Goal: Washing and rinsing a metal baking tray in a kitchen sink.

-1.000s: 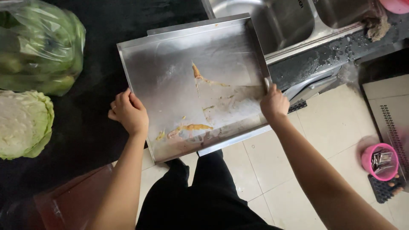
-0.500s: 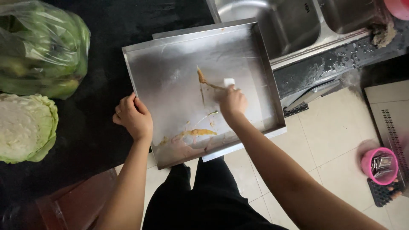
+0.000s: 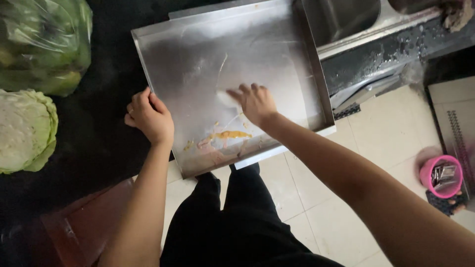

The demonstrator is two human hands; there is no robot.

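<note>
Gripping the tray [image 3: 257,44] by its left edge, the left hand [image 3: 148,116] steadies it while the right hand [image 3: 255,101], fingers curled on what may be a pale scraper [image 3: 225,96], has yellow residue [image 3: 230,134] near the front edge left to clear.

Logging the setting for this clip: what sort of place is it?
Most likely a kitchen: a steel sink set in a dark counter, a cabbage and bagged greens on it, and a greasy metal tray under both hands.

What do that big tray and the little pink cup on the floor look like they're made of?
The tray looks like stainless steel: grey, brushed, softly reflecting light, with folded-up rims. The pink cup is probably plastic, judging by its even, bright colour and smooth, dull surface, though it is small in view.
</note>
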